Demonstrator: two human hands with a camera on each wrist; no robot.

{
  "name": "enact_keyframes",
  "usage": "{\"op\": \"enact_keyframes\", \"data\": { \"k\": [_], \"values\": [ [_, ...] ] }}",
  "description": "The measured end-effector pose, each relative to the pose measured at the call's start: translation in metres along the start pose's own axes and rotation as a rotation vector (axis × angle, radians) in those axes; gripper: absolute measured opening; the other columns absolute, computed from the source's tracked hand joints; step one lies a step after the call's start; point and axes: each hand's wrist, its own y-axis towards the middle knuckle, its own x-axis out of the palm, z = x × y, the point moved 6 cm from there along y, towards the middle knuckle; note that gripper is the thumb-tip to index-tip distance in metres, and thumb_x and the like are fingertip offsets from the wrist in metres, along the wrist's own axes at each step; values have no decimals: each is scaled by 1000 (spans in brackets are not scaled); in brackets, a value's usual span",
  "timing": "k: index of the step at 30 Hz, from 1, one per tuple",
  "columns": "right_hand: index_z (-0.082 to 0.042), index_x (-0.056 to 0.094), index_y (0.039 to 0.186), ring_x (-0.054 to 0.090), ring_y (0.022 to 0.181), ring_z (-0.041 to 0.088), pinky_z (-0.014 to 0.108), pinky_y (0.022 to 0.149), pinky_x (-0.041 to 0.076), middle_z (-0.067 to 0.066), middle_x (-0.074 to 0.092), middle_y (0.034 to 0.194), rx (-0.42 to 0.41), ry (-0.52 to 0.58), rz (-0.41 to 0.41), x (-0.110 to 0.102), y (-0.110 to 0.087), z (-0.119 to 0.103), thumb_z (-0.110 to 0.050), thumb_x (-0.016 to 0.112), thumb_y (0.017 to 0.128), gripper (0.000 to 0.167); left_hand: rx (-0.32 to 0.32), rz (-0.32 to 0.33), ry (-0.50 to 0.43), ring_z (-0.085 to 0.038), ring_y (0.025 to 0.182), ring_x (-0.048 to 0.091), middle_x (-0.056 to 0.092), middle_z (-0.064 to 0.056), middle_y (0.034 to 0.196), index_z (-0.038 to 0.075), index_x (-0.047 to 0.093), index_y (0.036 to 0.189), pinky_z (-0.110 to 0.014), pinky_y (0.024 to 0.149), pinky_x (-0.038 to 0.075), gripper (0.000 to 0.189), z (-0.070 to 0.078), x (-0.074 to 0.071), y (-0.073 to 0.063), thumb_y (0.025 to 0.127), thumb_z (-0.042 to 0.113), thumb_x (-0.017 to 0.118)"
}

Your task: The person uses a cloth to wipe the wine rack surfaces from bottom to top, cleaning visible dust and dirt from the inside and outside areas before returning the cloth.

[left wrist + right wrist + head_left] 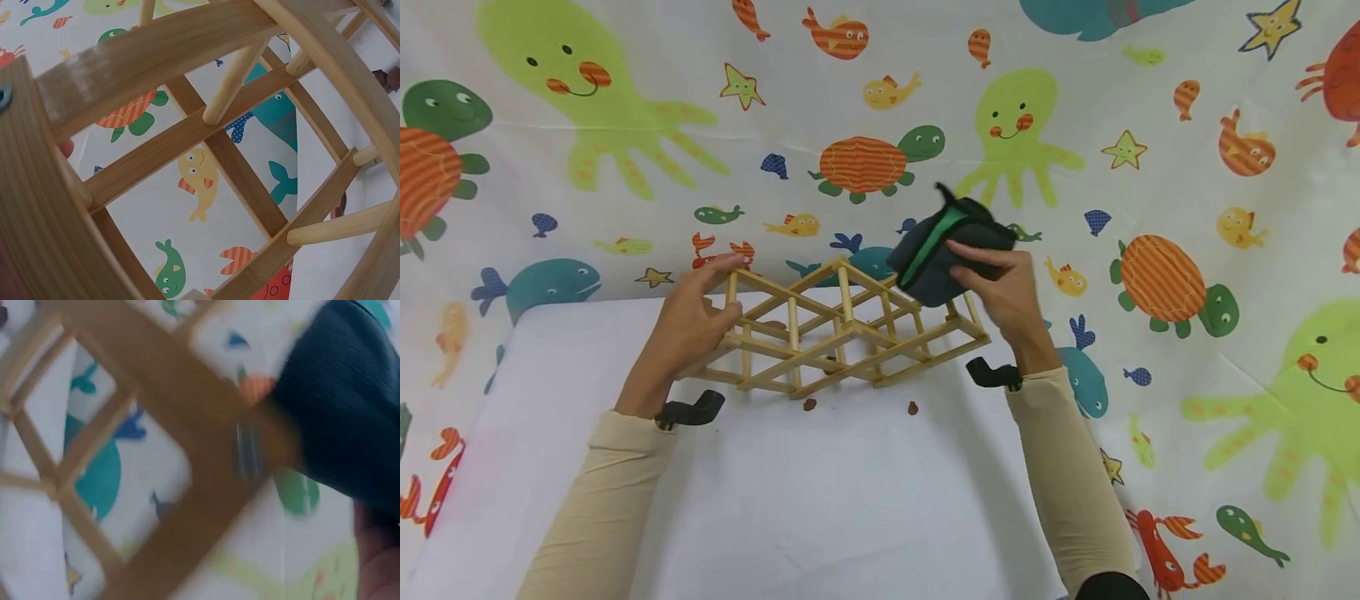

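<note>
A pale wooden lattice rack point(793, 325), made of crossed slats joined by round dowels, stands on the white table. My left hand point(688, 325) grips its left end, with the thumb and fingers around the end upright. In the left wrist view, slats and dowels point(225, 84) fill the picture and hide most of that hand. Above the rack's right end, my right hand point(1007, 287) holds a dark navy cloth item point(943, 279) with a green stripe and a small loop on top. The right wrist view shows this cloth point(350, 406) beside the blurred rack point(169, 381).
Small brown lumps point(809, 405) lie on the white table point(850, 483) in front of the rack, one further right point(913, 407). Behind the table hangs a white curtain point(910, 92) printed with sea animals.
</note>
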Motion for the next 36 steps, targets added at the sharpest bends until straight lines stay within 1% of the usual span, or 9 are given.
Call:
{"op": "enact_keyframes", "data": {
  "k": [2,8,14,19,22,26,30,32,36],
  "values": [
    [-8,81,121,70,105,11,23,84,62,13,73,128,89,-185,-138,35,6,7,8,76,91,34,-5,-1,-1,-40,156,38,44,-9,168,19,46,161,-72,118,36,68,-3,-2,0,97,5,62],
    [-26,84,117,34,60,13,25,58,38,1,63,76,255,-638,-466,106,17,44,-4,78,94,32,13,2,-6,-39,154,41,46,-11,167,15,48,160,-69,115,41,68,-10,-1,5,95,3,61],
    [-15,84,112,24,56,10,26,55,30,13,70,72,294,-679,-649,130,23,68,-4,82,91,24,21,13,15,-39,152,42,46,-11,166,16,48,159,-61,105,47,67,-12,-2,8,95,5,61],
    [-11,82,117,26,63,8,24,55,26,5,82,113,298,-497,-868,157,20,92,-5,79,94,24,30,18,1,-41,153,41,48,-12,165,15,49,159,-68,112,42,67,-13,-4,8,94,3,61],
    [-10,78,126,35,72,7,22,59,30,6,81,113,262,-406,-858,167,22,100,-5,78,95,31,51,10,-3,-41,154,40,48,-12,166,15,49,159,-70,116,39,67,-12,-1,10,94,2,62],
    [-12,73,134,43,77,9,21,66,34,19,72,94,252,-449,-757,170,27,106,-9,78,96,39,55,8,7,-40,155,38,47,-11,166,15,49,159,-68,114,43,67,-10,1,12,94,4,62],
    [-10,76,131,59,89,11,21,70,41,14,78,123,342,-621,-715,166,27,105,-12,79,97,34,48,15,10,-39,156,35,45,-10,167,17,48,159,-70,114,43,68,-8,-1,13,94,5,62],
    [-10,78,126,60,86,11,21,70,43,11,80,121,371,-681,-710,164,27,104,-11,79,95,31,51,22,7,-39,156,35,46,-10,167,17,49,159,-70,114,43,68,-7,-2,13,94,4,62],
    [-10,78,127,52,86,9,19,74,43,20,77,118,316,-572,-731,167,27,101,-7,79,94,32,81,29,-15,-40,155,40,47,-11,166,15,50,158,-68,112,45,68,-5,-3,14,93,0,62]
  ]
}}
